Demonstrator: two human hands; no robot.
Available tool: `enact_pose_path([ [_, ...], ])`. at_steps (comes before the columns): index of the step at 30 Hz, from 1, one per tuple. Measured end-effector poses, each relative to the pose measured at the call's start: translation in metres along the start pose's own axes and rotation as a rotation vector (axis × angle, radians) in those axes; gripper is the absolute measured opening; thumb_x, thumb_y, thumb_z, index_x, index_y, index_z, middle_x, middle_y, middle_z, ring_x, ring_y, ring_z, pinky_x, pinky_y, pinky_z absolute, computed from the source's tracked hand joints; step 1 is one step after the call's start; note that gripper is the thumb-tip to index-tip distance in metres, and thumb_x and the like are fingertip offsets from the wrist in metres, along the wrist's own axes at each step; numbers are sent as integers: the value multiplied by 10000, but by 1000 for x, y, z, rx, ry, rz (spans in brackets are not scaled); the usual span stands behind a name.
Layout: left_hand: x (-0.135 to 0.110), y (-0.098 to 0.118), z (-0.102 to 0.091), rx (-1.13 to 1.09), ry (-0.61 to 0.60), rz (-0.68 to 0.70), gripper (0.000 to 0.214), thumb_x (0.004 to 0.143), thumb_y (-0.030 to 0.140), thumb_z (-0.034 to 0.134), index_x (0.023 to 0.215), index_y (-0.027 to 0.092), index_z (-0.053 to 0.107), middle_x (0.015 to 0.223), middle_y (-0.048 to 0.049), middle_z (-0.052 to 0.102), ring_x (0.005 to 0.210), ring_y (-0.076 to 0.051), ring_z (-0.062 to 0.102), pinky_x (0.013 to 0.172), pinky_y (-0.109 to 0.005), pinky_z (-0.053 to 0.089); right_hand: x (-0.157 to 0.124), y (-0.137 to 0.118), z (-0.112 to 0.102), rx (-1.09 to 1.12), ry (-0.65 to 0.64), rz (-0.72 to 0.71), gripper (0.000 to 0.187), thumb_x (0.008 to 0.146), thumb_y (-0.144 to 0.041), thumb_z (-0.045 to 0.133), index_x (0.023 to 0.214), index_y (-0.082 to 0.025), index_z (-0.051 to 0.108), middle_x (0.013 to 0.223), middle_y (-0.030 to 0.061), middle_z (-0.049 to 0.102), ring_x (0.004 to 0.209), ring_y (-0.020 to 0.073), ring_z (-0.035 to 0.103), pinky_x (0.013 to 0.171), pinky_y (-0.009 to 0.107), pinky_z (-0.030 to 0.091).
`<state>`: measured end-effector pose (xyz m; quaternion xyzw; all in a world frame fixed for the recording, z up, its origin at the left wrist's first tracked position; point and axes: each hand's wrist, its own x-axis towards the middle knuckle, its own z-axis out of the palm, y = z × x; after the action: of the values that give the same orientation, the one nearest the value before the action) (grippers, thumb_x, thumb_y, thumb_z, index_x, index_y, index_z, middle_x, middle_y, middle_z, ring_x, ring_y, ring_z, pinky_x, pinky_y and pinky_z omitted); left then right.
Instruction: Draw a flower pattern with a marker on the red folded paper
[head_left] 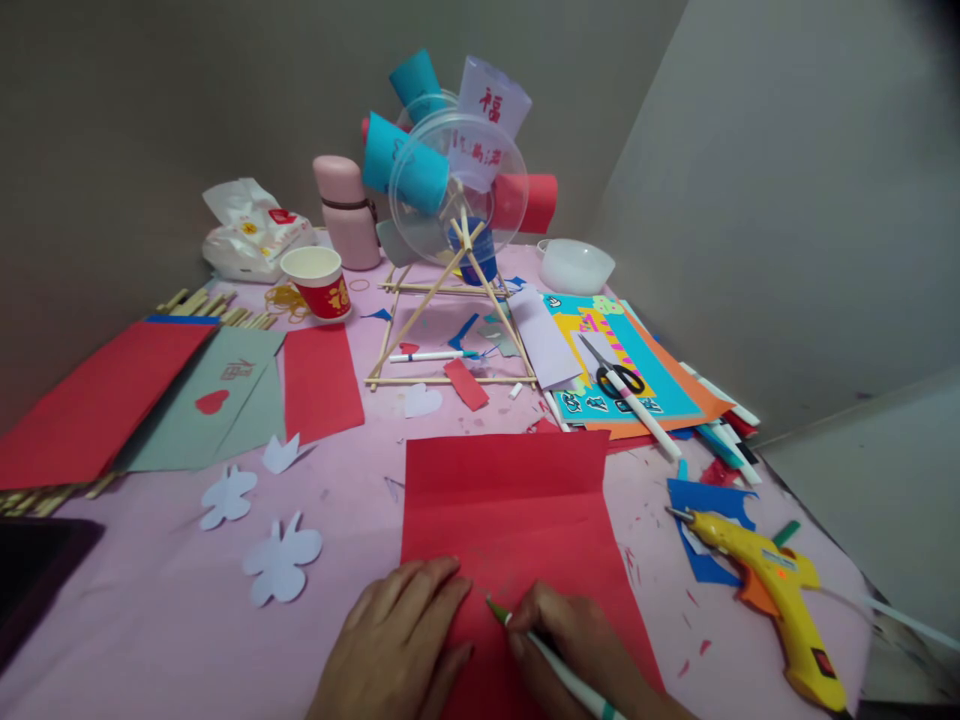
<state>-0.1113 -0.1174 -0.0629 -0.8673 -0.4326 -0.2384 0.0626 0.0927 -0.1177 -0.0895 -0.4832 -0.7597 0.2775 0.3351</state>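
A creased sheet of red paper (pixel 517 500) lies in front of me on the pink tablecloth. My left hand (pixel 405 625) rests flat on its left side, fingers stretched out. Pinched in my right hand (pixel 570 640) is a white marker (pixel 559 665) with a green tip end, its point touching or just over the paper near the middle. Faint marks show on the sheet close to the tip. Just left of the sheet lie white paper flower cutouts (pixel 283 565).
Behind the sheet stands a stick-framed wheel (pixel 459 190) carrying coloured paper cups. A yellow glue gun (pixel 780 590) with a cord lies at right, near scissors (pixel 615 375) and several markers. A paper cup (pixel 319 283), pink flask (pixel 349 215) and tissue pack (pixel 255 235) stand back left.
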Motion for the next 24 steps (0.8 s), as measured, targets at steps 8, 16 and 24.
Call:
enact_pose_path([
  [8,-1,1,1,-11,-2,-11,266,906,285,429,1109,205,580,1066,-42,670,905,-181,622,764,-279,497,3,-12,-7,69,-79,39,135,785,-260,423,672,-239,494,527,-40,611,419,104,539,445,174,399],
  [16,2,0,1,6,-13,-5,273,922,306,408,1102,204,586,1058,-38,674,896,-183,626,750,-287,503,3,-13,-9,38,-107,37,111,743,-216,442,656,-237,508,543,-30,647,445,118,584,443,176,393],
  [24,-1,0,0,-5,-32,-1,274,919,331,432,1112,207,581,1072,-38,668,911,-187,623,762,-297,504,-1,-8,-8,95,-147,80,102,688,-174,461,617,-234,500,532,-38,645,452,121,602,438,170,380],
])
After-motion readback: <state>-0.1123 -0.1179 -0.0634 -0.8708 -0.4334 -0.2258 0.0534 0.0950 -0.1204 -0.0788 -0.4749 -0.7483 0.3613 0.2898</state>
